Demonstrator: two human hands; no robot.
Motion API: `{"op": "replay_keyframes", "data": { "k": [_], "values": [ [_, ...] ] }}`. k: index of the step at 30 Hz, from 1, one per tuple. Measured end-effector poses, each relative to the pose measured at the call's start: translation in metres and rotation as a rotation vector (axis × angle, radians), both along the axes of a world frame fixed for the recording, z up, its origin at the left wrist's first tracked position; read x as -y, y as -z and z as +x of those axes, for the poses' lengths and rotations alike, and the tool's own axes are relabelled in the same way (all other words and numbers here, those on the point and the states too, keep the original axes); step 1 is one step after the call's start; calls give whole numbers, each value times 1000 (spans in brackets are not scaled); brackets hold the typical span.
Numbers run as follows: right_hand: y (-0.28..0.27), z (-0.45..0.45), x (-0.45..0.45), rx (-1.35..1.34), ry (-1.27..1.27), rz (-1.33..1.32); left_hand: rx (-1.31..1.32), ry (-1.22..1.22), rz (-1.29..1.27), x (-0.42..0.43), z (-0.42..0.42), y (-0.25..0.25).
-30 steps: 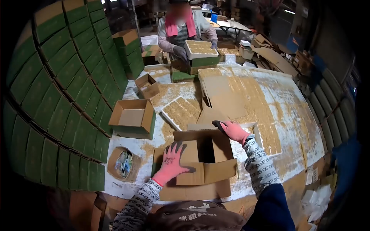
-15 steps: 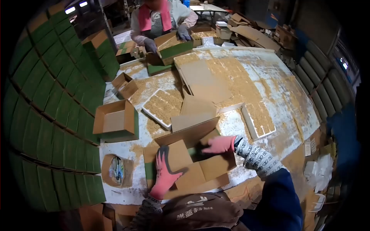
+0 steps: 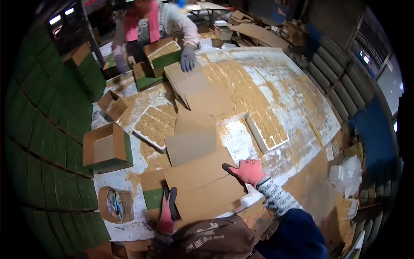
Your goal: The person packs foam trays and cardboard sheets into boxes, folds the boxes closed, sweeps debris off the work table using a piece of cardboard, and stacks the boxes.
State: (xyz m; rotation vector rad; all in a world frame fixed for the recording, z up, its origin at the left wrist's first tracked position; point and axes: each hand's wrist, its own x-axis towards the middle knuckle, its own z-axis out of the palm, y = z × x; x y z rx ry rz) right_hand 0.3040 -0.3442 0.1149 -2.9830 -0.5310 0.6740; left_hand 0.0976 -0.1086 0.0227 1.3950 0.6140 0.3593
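A cardboard box point(image 3: 202, 186) with green printed sides lies in front of me, its broad brown flaps folded down over the top. My left hand point(image 3: 167, 212), in a pink glove with dark fingertips, is at the box's left side, its visible fingers apart beside the flap edge. At the far right corner of the box is my right hand point(image 3: 250, 172). Its thumb stretches across the top flap, and the other fingers are bent over the edge, partly hidden. Loose flattened cardboard point(image 3: 190, 146) lies just beyond the box.
An open box point(image 3: 108, 149) and a small container with packets point(image 3: 115, 204) stand to the left. White trays point(image 3: 155, 127) hold tan granular material. Green boxes point(image 3: 47, 164) are stacked along the left. Across the table, a person point(image 3: 155, 26) in grey gloves handles another box.
The box's flaps have come down over its opening. My right hand has moved from inside the box to its right corner. The co-worker's hands have moved apart, one now on the cardboard sheets.
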Motion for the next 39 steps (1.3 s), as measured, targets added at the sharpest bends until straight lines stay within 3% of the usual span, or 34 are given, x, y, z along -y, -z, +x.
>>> {"op": "replay_keyframes", "data": {
  "k": [2,4,6,7,9,10,11,12,13,14,17,19,22,23,26,28,29,30,32,34,35,36,38,39],
  "values": [
    [-1,-2,13,-204,-213,-16,-91,79,42,-21,-7,10],
    [-14,-36,25,-88,-197,187,-105,158,577,-53,-16,1],
    [12,-62,29,-69,-72,977,-76,188,1110,-76,-8,-28],
    [41,-65,32,-76,-58,967,-196,204,837,-81,4,-58],
    [101,-51,35,269,-560,606,-413,208,306,-90,26,-93],
    [86,-30,49,243,-419,552,-416,206,312,-92,22,-71],
    [139,-10,75,381,-7,534,-372,169,422,-93,12,-30],
    [170,21,91,504,638,712,-328,134,533,-94,12,-9],
    [183,62,124,538,1030,925,-413,104,599,-90,18,-15],
    [206,99,151,524,1306,656,-425,107,600,-89,20,-11],
    [222,162,162,100,1406,363,-415,14,530,-92,26,-4],
    [215,167,146,580,1276,1648,-334,4,357,-92,28,-11],
    [192,153,147,407,1330,1721,-267,73,330,-87,32,-21],
    [138,138,132,313,1435,1738,-263,64,328,-85,33,-24],
    [100,101,125,473,1030,1766,-181,89,299,-78,38,-36],
    [62,65,121,323,814,1731,-244,140,237,-77,38,-38],
    [39,46,114,305,717,1567,-238,118,328,-79,39,-31],
    [19,27,101,151,700,1695,-239,96,422,-82,40,-22],
    [-5,-8,89,411,214,1112,-102,106,221,-75,50,-33],
    [-16,-31,73,257,20,972,-302,122,672,-77,55,-29],
    [-23,-39,58,242,-136,963,-193,164,404,-61,56,-66],
    [-29,-44,44,228,-288,950,-116,172,306,-65,49,-44],
    [-41,-45,12,-139,-235,998,169,247,-91,-80,9,13],
    [-35,-41,6,-25,-373,880,235,297,-129,-84,1,28]
  ]
}}
